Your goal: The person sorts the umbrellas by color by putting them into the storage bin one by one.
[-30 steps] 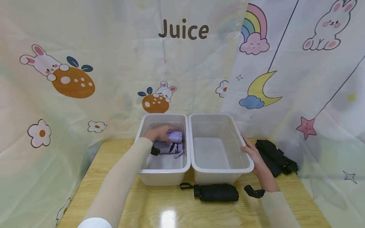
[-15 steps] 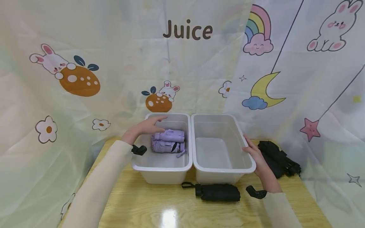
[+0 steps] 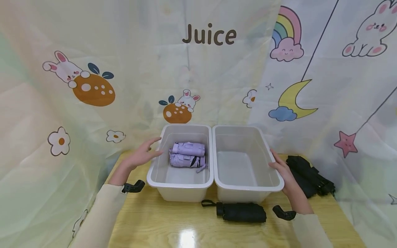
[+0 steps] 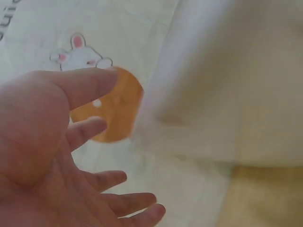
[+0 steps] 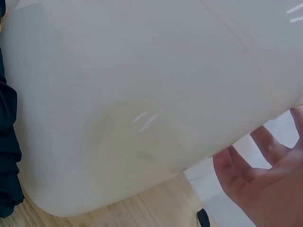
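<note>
In the head view, my left hand (image 3: 141, 156) hovers at the left rim of the left bin (image 3: 183, 186), its fingers spread and holding nothing; the left wrist view shows the same hand (image 4: 42, 142) with thumb and fingers apart. Two folded light-purple umbrellas, a rear one (image 3: 189, 149) and a front one (image 3: 183, 161), lie one behind the other inside that bin. My right hand (image 3: 286, 175) touches the right side of the right bin (image 3: 248, 188) with extended fingers. The right wrist view has this hand (image 5: 270, 179) against the pale bin wall (image 5: 142, 94).
A folded black umbrella (image 3: 243, 212) lies in front of the right bin on the wooden table (image 3: 161, 227). More black folded fabric (image 3: 310, 177) lies to the right, beyond my right hand. A printed cloth (image 3: 133, 86) hangs behind the bins.
My left hand has let go of the rear purple umbrella and moved left out of the left bin. My right hand stays on the right bin. The head view has shifted slightly.
</note>
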A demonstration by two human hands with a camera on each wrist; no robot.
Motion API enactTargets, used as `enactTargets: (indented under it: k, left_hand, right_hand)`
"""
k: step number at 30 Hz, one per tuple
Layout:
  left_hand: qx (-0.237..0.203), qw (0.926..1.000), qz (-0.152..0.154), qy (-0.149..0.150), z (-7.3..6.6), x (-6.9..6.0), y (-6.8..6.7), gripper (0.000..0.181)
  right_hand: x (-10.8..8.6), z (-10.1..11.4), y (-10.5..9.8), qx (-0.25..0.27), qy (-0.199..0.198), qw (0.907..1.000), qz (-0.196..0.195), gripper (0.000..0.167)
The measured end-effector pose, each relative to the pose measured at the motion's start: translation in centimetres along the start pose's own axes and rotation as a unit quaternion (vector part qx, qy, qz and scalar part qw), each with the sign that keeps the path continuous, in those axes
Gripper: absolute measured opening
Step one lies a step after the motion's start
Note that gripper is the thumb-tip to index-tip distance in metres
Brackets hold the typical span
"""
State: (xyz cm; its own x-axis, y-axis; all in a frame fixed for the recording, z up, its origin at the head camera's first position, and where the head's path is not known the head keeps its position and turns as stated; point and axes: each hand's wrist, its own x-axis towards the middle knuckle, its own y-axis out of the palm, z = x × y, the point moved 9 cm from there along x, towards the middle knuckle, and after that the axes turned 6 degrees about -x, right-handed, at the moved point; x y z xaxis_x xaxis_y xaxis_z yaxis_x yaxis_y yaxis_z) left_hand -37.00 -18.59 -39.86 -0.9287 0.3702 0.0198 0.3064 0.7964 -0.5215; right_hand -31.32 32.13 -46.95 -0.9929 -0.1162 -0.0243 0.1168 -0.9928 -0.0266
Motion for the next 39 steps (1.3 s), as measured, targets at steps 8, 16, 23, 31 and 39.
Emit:
enactTargets:
  k: [8, 16, 23, 31, 39]
  left_hand:
    - [-0.123, 0.9922, -0.019, -0.010, 3.5, -1.6, 1.7, 0.065]
    - [-0.241, 0.9703, -0.022, -0.008, 4.2, -0.9, 3.2, 0.064]
    - [-0.313, 0.9494, -0.017, -0.018, 4.4, 0.0, 3.5, 0.061]
    - [-0.308, 0.9506, -0.034, -0.018, 4.8, 0.7, 3.3, 0.059]
    - [-0.305, 0.9507, -0.051, -0.027, 5.0, 0.6, 3.2, 0.056]
  right_hand:
    - [0.1, 0.0, 0.1, 0.008, -0.003, 1.0000, 0.005, 0.064]
    - [-0.1, 0.3, -0.3, 0.012, 0.001, 0.9999, -0.002, 0.064]
    - [0.0, 0.2, -0.1, 0.010, -0.007, 0.9999, -0.001, 0.064]
    - [0.2, 0.5, -0.1, -0.001, -0.015, 0.9999, 0.006, 0.063]
    - [0.4, 0.6, 0.1, -0.030, -0.022, 0.9990, 0.022, 0.060]
